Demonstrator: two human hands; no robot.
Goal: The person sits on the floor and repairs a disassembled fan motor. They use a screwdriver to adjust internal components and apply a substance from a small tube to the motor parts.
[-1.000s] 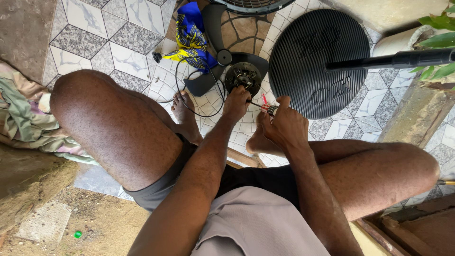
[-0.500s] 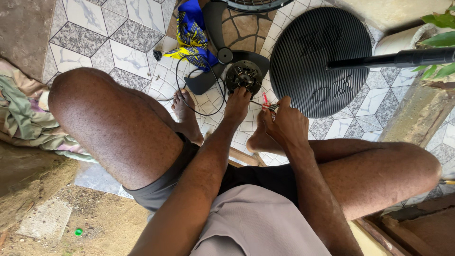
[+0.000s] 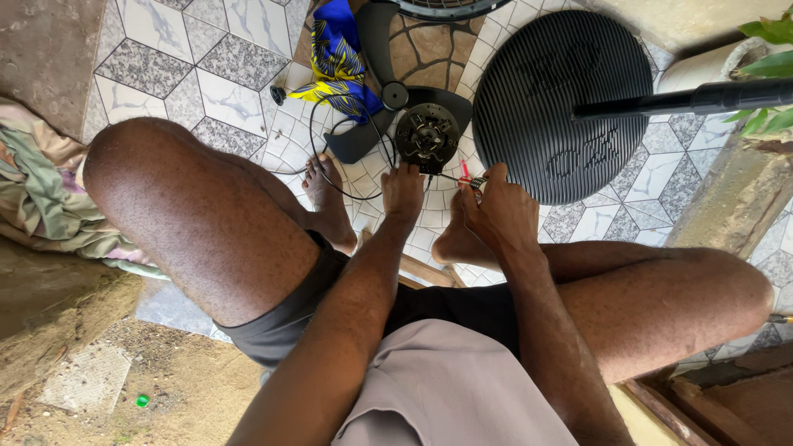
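Hands meet low over the patterned tile floor (image 3: 149, 49) in the head view, between the person's two bare feet. The left hand (image 3: 403, 192) reaches forward with its fingers together and pointing at the round fan motor (image 3: 427, 135), the fingertips touching or almost touching its near edge; whether they pinch anything there I cannot tell. The right hand (image 3: 500, 213) sits just to the right of the left, fingers curled shut around a small tool with a red handle (image 3: 465, 171), whose thin metal shaft points left toward the motor. The motor lies on the tiles near the top middle of the floor, resting on a dark fan blade (image 3: 363, 140). A thin black cord (image 3: 318, 169) loops from the motor past the left foot. Just beyond the blade lies a blue and yellow cloth (image 3: 339, 58). To the right of the motor, close beside it, stands the round black ribbed fan base (image 3: 562, 107), with a black pole (image 3: 686, 101) running from it toward the right edge. Green leaves (image 3: 772, 33) show at the top right corner. A crumpled pale cloth (image 3: 37, 190) lies at the left edge, and a small green cap (image 3: 142, 400) sits on the bare ground at the bottom left.
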